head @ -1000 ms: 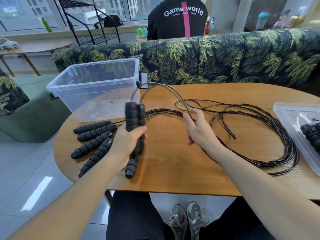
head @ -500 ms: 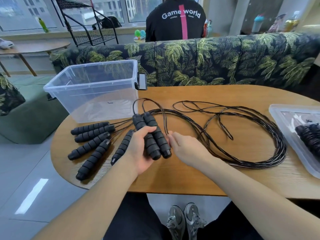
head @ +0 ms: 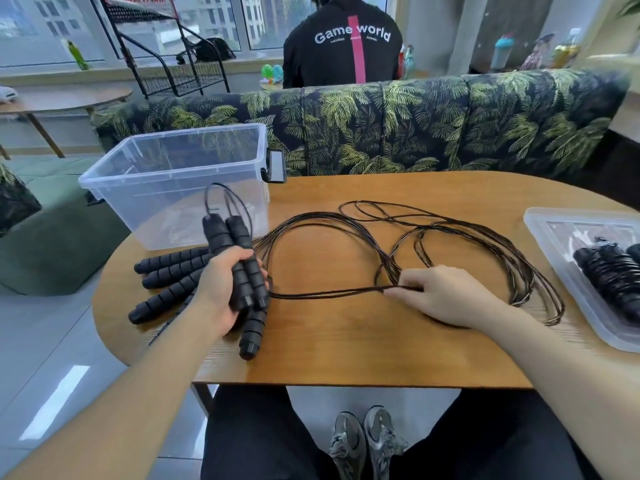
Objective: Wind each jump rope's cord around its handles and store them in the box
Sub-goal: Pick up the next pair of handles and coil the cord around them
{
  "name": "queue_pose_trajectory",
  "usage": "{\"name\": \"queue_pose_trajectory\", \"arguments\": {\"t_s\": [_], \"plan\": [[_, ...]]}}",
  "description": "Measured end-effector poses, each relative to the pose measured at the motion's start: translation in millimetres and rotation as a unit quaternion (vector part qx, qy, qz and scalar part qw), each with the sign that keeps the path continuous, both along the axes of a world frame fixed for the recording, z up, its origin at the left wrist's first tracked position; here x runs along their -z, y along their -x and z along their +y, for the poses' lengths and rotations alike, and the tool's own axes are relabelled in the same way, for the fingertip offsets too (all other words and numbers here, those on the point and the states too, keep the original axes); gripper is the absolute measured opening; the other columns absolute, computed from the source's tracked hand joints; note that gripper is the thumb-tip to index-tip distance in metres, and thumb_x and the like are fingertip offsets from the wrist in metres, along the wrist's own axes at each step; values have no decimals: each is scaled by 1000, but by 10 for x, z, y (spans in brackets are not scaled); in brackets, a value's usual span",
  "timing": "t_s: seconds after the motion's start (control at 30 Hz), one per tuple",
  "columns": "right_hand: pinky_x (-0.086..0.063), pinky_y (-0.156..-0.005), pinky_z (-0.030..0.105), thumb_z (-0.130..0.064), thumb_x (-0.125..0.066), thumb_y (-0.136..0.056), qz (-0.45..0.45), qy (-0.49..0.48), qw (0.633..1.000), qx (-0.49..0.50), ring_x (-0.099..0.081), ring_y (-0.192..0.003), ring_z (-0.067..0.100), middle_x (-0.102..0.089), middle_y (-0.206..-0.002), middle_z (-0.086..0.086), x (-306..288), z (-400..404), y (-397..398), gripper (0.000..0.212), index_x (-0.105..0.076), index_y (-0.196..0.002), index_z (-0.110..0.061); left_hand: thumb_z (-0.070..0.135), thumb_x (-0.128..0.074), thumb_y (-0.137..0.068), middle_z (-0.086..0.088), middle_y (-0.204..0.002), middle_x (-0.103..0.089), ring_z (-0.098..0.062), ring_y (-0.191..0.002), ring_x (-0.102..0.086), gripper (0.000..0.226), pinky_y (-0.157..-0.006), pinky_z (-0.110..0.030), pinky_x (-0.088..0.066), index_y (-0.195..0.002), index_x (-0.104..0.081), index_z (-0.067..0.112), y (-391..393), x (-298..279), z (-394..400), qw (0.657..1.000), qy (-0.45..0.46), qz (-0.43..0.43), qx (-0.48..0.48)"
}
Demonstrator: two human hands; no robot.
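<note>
My right grip (head: 438, 295) has slid out, pinching the cord (head: 325, 293) taut; left grip (head: 221, 289) clasps the handles (head: 239, 258), ready to wind.

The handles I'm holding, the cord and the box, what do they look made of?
Handles: probably matte black foam, judging by the ribbed, dull, cushioned-looking segments. Cord: thin and dark with a slight sheen, perhaps plastic-coated; the core is not visible. Box: clear, glossy, rigid plastic; the sofa shows through its walls.

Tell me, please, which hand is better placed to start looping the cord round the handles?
The right hand: it already pinches the cord stretched taut from the handles, while the left hand is occupied gripping them.
</note>
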State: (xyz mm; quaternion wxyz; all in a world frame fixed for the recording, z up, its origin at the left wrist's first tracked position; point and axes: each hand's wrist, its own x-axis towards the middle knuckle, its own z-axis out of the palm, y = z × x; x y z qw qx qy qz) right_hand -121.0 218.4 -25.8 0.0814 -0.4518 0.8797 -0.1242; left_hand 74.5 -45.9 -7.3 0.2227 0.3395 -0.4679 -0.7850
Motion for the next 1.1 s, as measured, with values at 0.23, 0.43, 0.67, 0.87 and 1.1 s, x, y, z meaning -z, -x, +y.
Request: {"name": "queue_pose_trajectory", "arguments": {"t_s": [0.23,0.43,0.67,0.87,1.1], "plan": [[-47,-73,33,-62,-35,-101,50,-73,996,14,-55,-80,21,-53,-76,-14,-192,-189,-95,32,-51,-92,-36,22,-65,-80,-11,-116,-74,-25,-103,-69,40,-92,-43,-57,-117,-72,9,31,71,383,946,175,-76,261],[-48,-77,34,-39,-34,-108,-46,-31,996,-64,-58,-83,14,-64,-94,-8,-230,-354,-359,28,-58,-112,-25,27,-66,-77,-22,-116,-66,-32,-106,-63,55,-104,-49,-47,-126,-61,3,244,-129,796,901,241,-87,349],[-42,-73,17,-21,-55,-101,-238,26,966,-100,-56,-78,0,-57,-82,-13,-194,-242,-352,18,-56,-88,-33,22,-69,-87,-14,-97,-65,-31,-91,-63,29,-90,-49,-52,-110,-59,7,363,-247,891,766,471,-139,415],[-49,-74,28,-53,-62,-93,-122,-36,991,-40,-61,-87,11,-64,-100,-13,-62,-18,-59,24,-54,-107,-35,21,-70,-85,-10,-79,-66,-19,-70,-59,10,-74,-43,-53,-88,-62,15,306,-192,661,736,570,-143,336],[-50,-60,27,-68,-41,-93,-15,-33,999,-2,-60,-62,7,-66,-72,-6,40,552,307,34,-58,-94,-38,20,-66,-90,-10,-81,-67,-28,-79,-62,5,-78,-41,-51,-88,-64,16,141,-94,205,876,417,-206,126]]}}
